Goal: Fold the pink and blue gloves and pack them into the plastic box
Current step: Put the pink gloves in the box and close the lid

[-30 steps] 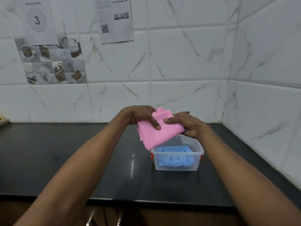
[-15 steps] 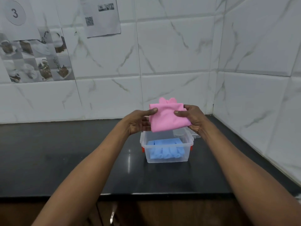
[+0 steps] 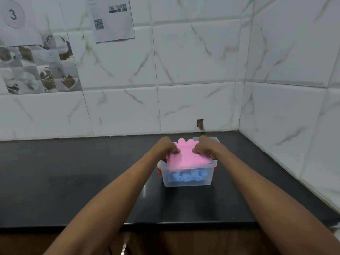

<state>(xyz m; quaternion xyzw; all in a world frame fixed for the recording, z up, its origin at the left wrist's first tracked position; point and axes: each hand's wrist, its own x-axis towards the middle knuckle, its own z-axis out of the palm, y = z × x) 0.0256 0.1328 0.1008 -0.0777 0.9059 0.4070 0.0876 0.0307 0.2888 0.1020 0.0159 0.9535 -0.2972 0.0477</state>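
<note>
Head view: both hands [image 3: 185, 149] grip the folded pink glove [image 3: 185, 156] in the plastic box [image 3: 187, 178]; wall sheet [image 3: 13, 15] reads "3"

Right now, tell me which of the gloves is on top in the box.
The pink glove, folded flat and held by the left hand and right hand. The blue glove lies beneath it at the bottom of the plastic box.
</note>
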